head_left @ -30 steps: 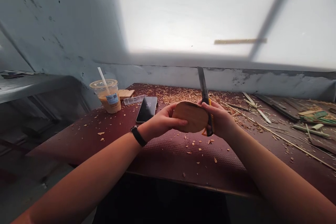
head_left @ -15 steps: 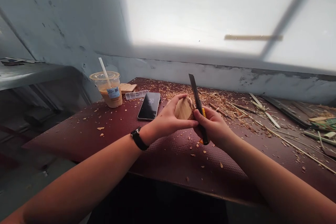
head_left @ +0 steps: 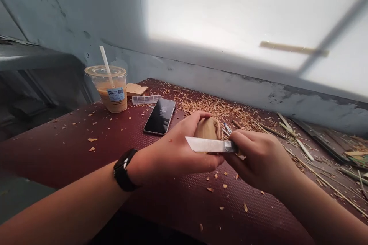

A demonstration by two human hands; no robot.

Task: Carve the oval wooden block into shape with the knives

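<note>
A rounded piece of wood (head_left: 207,129) with bark-like brown along its right edge is held in my left hand (head_left: 184,147), thumb below and fingers behind. My right hand (head_left: 258,157) grips a utility knife (head_left: 208,145), its handle mostly hidden by the fingers. The wide blade points left and lies across the front of the wood, its tip near the base of my left thumb. Whether the edge touches the wood I cannot tell. Both hands are above the dark red table (head_left: 184,199).
Left of my hands lie a phone (head_left: 160,116) and a clear plastic case (head_left: 146,100). A lidded drink cup with a straw (head_left: 112,93) stands near wooden blocks (head_left: 137,89). Wood shavings (head_left: 201,103) and thin strips (head_left: 296,138) cover the back and right.
The knife has swung from upright to nearly level, blade now pointing left across the wood. Both hands appear lower and closer, and the view has shifted slightly.
</note>
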